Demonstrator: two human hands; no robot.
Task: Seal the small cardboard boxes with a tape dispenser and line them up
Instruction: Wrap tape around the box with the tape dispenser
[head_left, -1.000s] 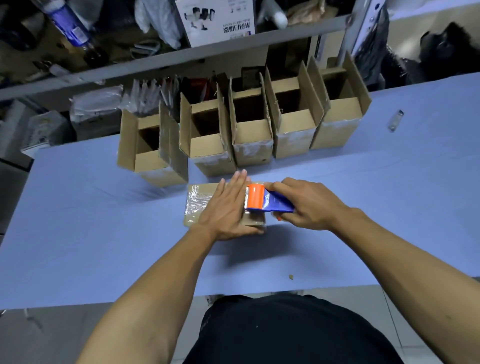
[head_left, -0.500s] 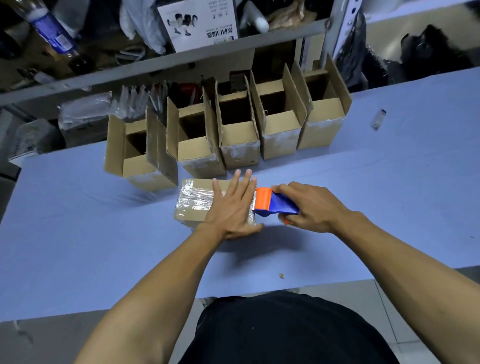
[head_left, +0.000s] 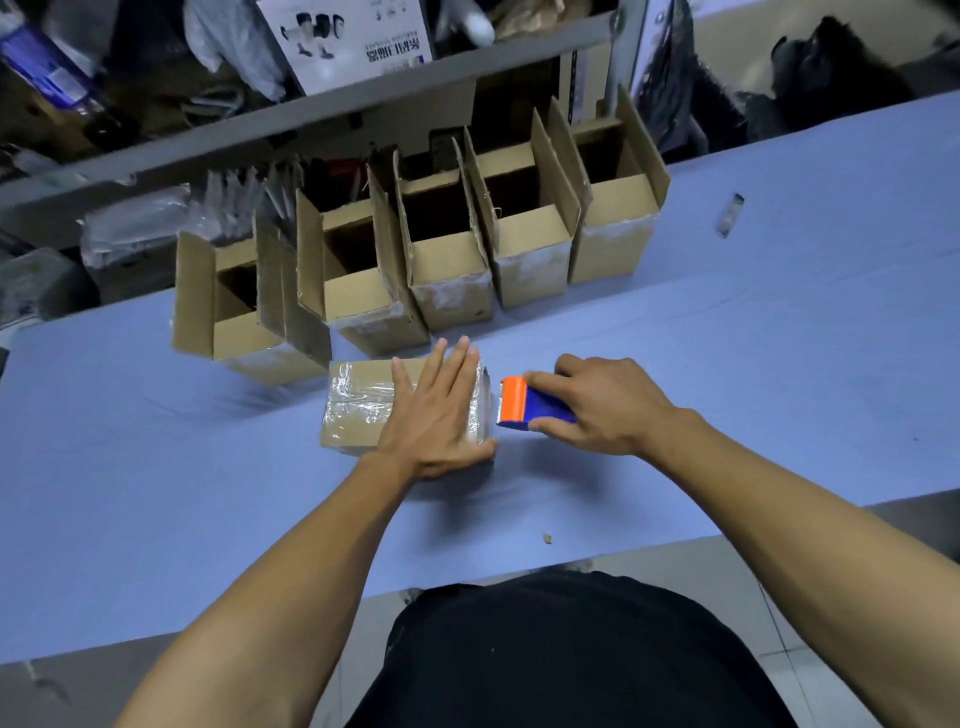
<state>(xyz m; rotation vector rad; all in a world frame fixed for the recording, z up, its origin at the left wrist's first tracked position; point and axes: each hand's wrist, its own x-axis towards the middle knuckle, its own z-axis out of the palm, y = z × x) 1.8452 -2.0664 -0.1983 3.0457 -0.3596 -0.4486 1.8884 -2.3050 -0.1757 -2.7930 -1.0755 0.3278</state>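
Note:
A small cardboard box (head_left: 358, 410) lies on the blue table (head_left: 156, 493), its top covered with clear tape. My left hand (head_left: 441, 410) presses flat on the box's right half, fingers spread. Just right of the box, my right hand (head_left: 602, 405) grips an orange and blue tape dispenser (head_left: 524, 405), its orange head close to the box's right end. Behind stand several open cardboard boxes (head_left: 447, 270) in a row, flaps up, with tape along their lower sides.
A grey shelf rail (head_left: 363, 98) with cluttered goods runs behind the row. A small clear strip (head_left: 727, 215) lies on the table at the far right. A crumb (head_left: 545, 539) sits near the front edge. The table's front edge is close to my body.
The dispenser has slid right, off the top of the box, to just beyond its right end. My left hand has stayed flat on the box.

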